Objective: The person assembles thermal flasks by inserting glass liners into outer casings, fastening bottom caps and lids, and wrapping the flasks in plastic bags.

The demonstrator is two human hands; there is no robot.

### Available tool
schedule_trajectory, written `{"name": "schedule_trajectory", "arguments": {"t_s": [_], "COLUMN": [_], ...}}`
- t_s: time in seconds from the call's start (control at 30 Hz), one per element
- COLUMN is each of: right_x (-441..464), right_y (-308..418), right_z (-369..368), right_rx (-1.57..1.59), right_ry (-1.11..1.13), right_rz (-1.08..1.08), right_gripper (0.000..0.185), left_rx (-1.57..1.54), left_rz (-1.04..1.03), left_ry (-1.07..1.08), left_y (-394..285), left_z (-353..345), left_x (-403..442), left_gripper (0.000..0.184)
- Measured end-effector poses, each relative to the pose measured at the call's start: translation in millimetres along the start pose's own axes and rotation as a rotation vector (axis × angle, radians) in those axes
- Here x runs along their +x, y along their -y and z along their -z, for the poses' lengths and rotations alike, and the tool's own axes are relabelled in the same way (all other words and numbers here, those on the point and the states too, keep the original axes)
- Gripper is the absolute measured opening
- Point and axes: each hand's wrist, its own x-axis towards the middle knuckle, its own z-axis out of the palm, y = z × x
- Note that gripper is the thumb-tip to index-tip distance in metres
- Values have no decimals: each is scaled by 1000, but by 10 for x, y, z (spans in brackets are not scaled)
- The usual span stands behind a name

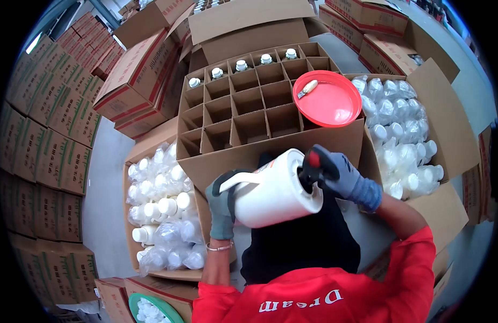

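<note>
My left hand (221, 207), in a grey glove, is wrapped round the side of a large white cylinder (267, 196). It looks like a roll, with a white strip (241, 180) standing off its side and some orange print near its top. At the cylinder's hollow right end, my right hand (343, 177), in a blue-grey glove, is closed on a black thing with a red end (312, 167). What that thing is, I cannot make out. Just beyond both hands stands a carton (270, 145) with cardboard dividers. White-capped bottles (241, 65) fill part of its far row.
A red round lid (335, 102) rests on the carton's right corner, with a small wooden-handled tool (308, 89) on it. Bagged white-capped bottles fill an open box (200, 274) at left and another box (448, 124) at right. Stacked cartons (60, 156) line the left.
</note>
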Motion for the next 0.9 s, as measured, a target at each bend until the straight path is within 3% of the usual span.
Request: {"name": "schedule_trajectory", "arguments": {"t_s": [0.03,0.07,0.1,0.13,0.2,0.27,0.33,0.37,0.47,0.53,0.57,0.6,0.67,0.7,0.77,0.8,0.87,0.9], "right_x": [-19,-42,-76,-69,-6,-38,83,200,671,799,768,767,635,591,615,582,635,650], "right_y": [-55,-138,-342,-316,-234,-407,-708,-1025,-1459,-1243,-1092,-980,-427,-159,-193,-251,-240,-115], "right_z": [-33,-95,-131,-32,251,543,821,903,1076,898,780,592,197,18,-335,-473,-479,-480], "right_rx": [127,258,414,431,455,20,-534,-734,-914,-1025,-1082,-881,-308,59,329,279,89,-29], "right_ry": [-63,-129,-81,-4,151,-6,-298,-419,-108,-34,22,-85,217,453,854,960,968,938], "right_rz": [-206,-413,-579,-625,-724,-473,-196,86,-281,-200,-168,80,77,-57,-12,34,6,-108], "right_gripper": [24,23,35,34,31,34,44,41,30,31,31,37,53,57,58,62,61,56], "left_rx": [-196,-123,51,225,206,115,162,189,291,380,416,458,329,285,243,252,266,318], "left_rz": [126,-88,-254,-418,-515,-464,-580,-650,-845,-978,-986,-994,-751,-654,-583,-510,-388,-243], "left_ry": [-118,-146,-108,-71,94,206,547,642,867,1003,949,899,757,702,597,553,451,334], "left_y": [-116,-30,-230,-454,-566,-540,-604,-693,-757,-652,-622,-590,-496,-483,-448,-380,-87,196], "left_z": [-51,-68,-48,-21,71,176,305,263,-109,-311,-351,-386,-432,-404,-233,-100,166,289], "left_x": [21,50,173,309,469,565,650,624,291,43,-85,-208,-473,-584,-641,-718,-901,-1031], "left_gripper": [18,17,16,15,15,18,30,30,34,37,40,43,47,48,50,50,51,53]}}
